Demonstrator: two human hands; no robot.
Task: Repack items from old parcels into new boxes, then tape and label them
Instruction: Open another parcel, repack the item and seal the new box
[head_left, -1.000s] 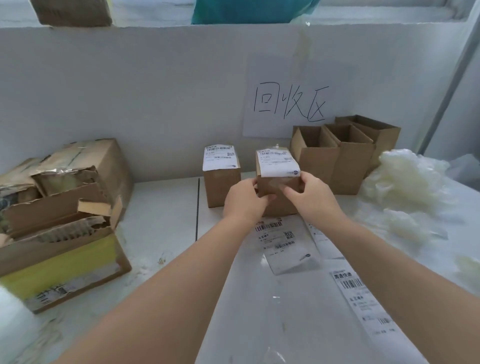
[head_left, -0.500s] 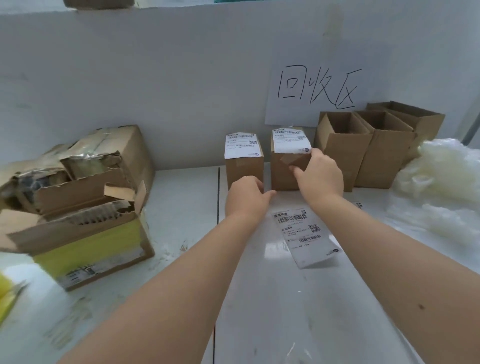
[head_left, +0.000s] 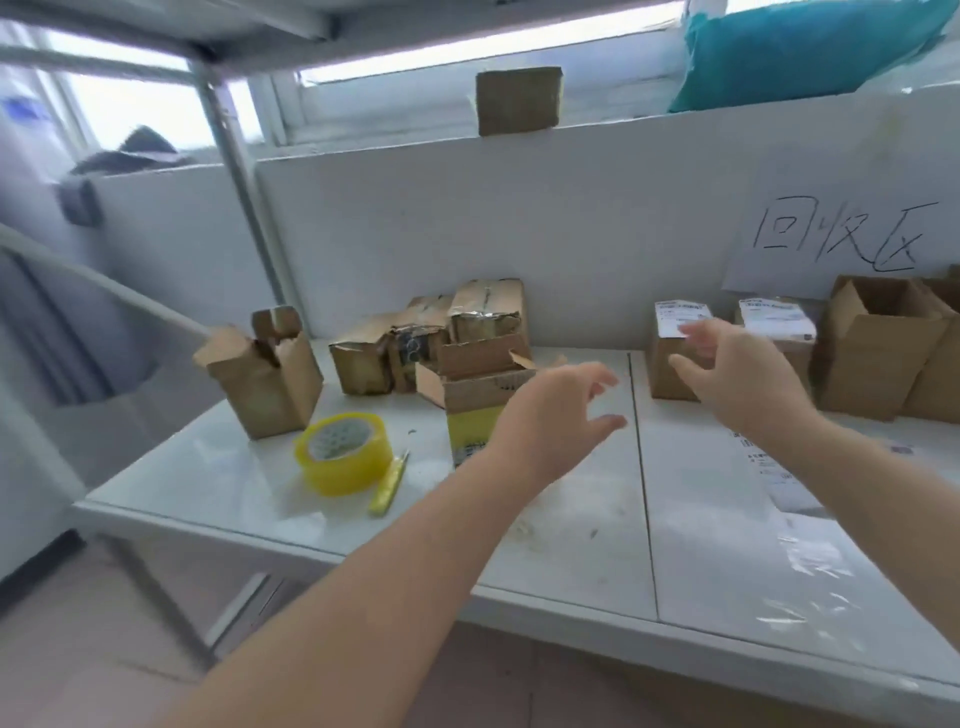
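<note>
Two small labelled boxes stand side by side against the back wall, the left one (head_left: 670, 358) and the right one (head_left: 779, 332). My right hand (head_left: 737, 369) hovers in front of them with fingers spread, holding nothing. My left hand (head_left: 556, 410) is in the air over the table's middle, fingers loosely open, just right of an opened old parcel with a yellow side (head_left: 478, 400). Several worn old parcels (head_left: 431, 338) are piled behind it. A yellow tape roll (head_left: 343, 452) and a yellow cutter (head_left: 389, 483) lie to the left.
An open torn box (head_left: 265, 379) stands at the table's left end. Empty open boxes (head_left: 878, 348) line the right by a handwritten sign (head_left: 841, 239). Shipping labels (head_left: 774, 467) lie on the white table (head_left: 561, 525). The table's front edge (head_left: 467, 582) drops to the floor.
Both hands have let go of the right labelled box, which now stands beside the other by the wall. My view has swung left, bringing the tape roll, cutter and torn box into sight.
</note>
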